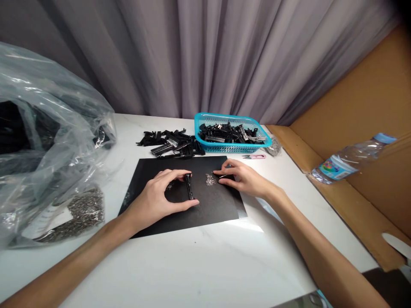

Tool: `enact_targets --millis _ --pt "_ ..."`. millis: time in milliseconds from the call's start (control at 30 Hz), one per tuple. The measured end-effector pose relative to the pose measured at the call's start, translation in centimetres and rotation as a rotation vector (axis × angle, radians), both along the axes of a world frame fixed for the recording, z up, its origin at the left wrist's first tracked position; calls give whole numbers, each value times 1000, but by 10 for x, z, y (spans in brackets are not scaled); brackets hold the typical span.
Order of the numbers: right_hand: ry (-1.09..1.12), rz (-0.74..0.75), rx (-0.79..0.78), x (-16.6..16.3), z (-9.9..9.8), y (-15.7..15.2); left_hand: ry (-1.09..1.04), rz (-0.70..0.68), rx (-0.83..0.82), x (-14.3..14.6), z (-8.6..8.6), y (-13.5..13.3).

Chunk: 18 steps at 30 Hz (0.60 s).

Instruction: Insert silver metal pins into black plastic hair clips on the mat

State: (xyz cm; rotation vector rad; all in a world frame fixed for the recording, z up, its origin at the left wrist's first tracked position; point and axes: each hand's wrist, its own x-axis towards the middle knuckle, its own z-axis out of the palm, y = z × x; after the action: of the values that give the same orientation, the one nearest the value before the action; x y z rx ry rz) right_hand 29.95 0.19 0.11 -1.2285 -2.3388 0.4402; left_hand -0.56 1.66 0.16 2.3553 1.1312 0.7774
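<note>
My left hand [159, 193] grips a slim black plastic part [189, 187] by its two ends, between thumb and forefinger, over the black mat [205, 214]. Just right of it lies a small pile of tiny shiny metal pieces [210, 179] on the mat. At the right edge of this pile is my right hand [242, 176], its fingers drawn together in a pinch. Something thin shows between those fingers, too small to name. A few more tiny metal pieces [169, 186] lie behind my left hand, partly hidden by it.
Behind the mat are loose black plastic parts [175, 143] and a blue basket [233, 149] of similar parts. Pink-handled snips [254, 157] lie near the basket. Plastic bags [64, 141] fill the left side, one holding metal pieces [85, 209]. A bottle [349, 160] leans at right.
</note>
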Motion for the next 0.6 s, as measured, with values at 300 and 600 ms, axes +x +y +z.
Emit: enact_targets --millis 300,600 --pt "102 -66 55 -3 -8 7 12 -10 25 -1 0 -1" --pt "36 -3 44 1 -2 2 11 -6 19 0 0 -1"
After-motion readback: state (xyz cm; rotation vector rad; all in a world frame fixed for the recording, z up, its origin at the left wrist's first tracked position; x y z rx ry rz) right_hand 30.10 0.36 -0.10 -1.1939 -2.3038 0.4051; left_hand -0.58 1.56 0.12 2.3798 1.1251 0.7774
